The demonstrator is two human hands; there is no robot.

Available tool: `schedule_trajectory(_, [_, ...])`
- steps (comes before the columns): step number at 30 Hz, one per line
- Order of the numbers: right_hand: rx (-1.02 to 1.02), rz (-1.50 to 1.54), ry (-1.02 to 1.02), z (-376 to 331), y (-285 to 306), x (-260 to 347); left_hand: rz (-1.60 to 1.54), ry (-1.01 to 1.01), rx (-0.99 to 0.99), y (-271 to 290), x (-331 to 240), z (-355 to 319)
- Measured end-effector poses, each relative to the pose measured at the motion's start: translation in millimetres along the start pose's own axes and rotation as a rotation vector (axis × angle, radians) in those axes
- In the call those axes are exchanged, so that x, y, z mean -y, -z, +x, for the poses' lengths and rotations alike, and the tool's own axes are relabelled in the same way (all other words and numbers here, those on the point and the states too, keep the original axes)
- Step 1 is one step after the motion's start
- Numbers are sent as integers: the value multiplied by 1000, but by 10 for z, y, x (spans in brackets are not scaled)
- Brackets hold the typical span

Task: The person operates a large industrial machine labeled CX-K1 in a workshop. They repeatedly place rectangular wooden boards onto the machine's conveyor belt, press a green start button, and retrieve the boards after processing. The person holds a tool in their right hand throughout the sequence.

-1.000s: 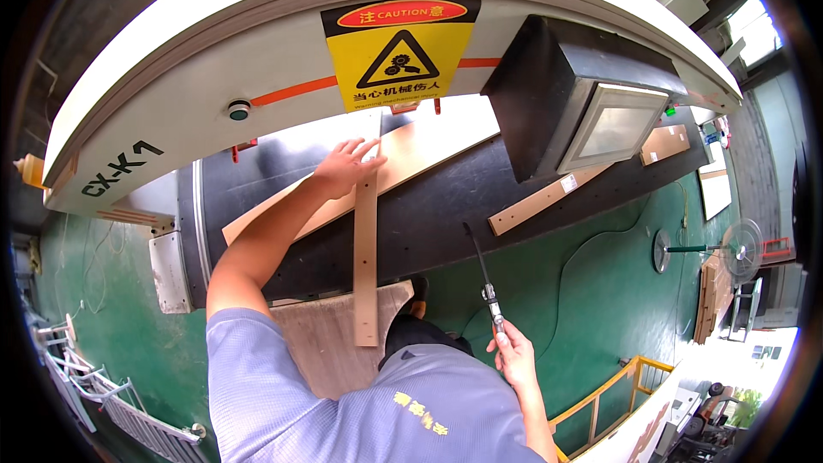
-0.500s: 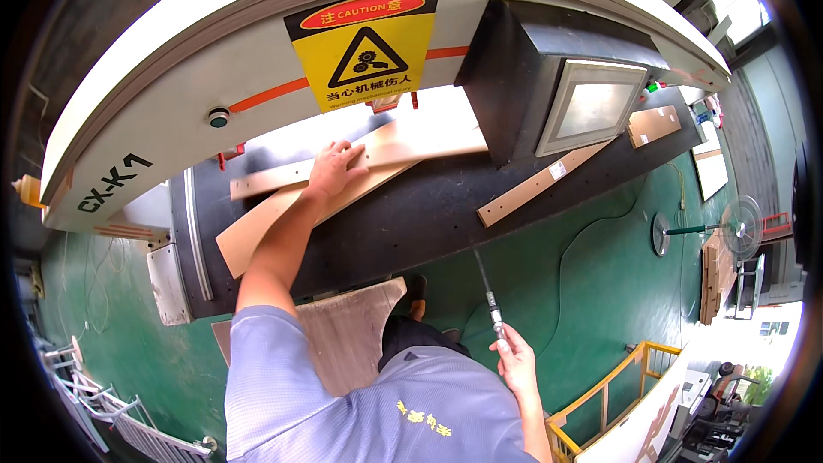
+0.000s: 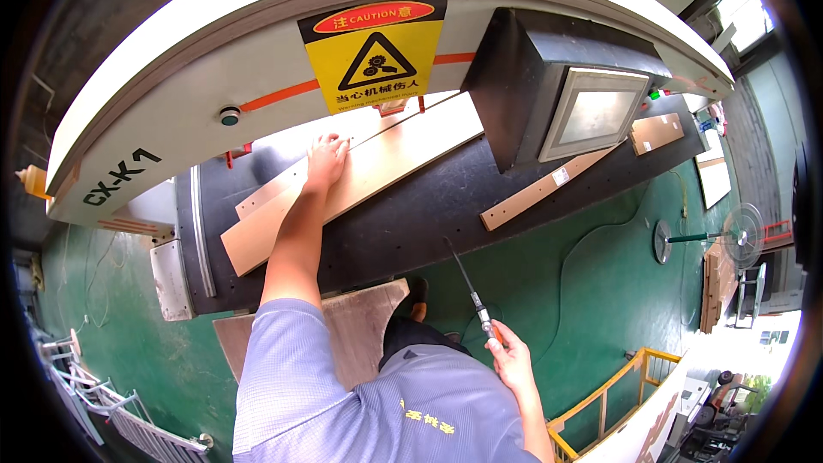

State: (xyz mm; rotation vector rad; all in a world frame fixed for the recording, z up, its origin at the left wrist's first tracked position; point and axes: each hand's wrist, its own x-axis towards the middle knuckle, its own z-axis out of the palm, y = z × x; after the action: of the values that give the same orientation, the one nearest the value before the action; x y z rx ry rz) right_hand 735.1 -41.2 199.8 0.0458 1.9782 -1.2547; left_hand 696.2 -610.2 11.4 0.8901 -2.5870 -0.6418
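Observation:
My left hand [image 3: 326, 161] lies palm down with its fingers stretched over two long wooden boards on the black machine bed. The narrow board [image 3: 273, 191], with small holes near its end, lies along the far side of the wide board [image 3: 386, 161]. The forearm crosses the wide board and hides part of both. Off the bed's near edge, my right hand [image 3: 512, 358] is closed around an air blow gun [image 3: 482, 315]. Its long, thin dark nozzle points up and left toward the bed.
Above the bed [image 3: 403, 223] spans the machine's white housing [image 3: 197, 60], with a boxed screen [image 3: 596, 114] at right. A narrow labelled board [image 3: 549, 186] and a short panel [image 3: 657, 133] lie beneath it. A brown panel [image 3: 343, 326] is by my legs; a yellow frame [image 3: 600, 411] stands lower right.
The narrow board has swung from lying across the wide board to lying along its far side, my left hand moving with it. The blow gun's tip has shifted left.

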Motion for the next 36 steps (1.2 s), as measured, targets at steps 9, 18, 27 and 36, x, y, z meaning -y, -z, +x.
schedule_trajectory(9, [39,-26,-12,97,34,-21,371,92,-30,109,-430,-310])
schedule_trajectory(18, [78,-76,-7,198,-14,21,408,-16,365,160,-1036,-465])
schedule_trajectory(27, [60,-101,12,221,-62,128,383,20,400,335,-588,163])
schedule_trajectory(36, [22,-32,-98,170,-26,-6,342,-1,495,634,-187,655])
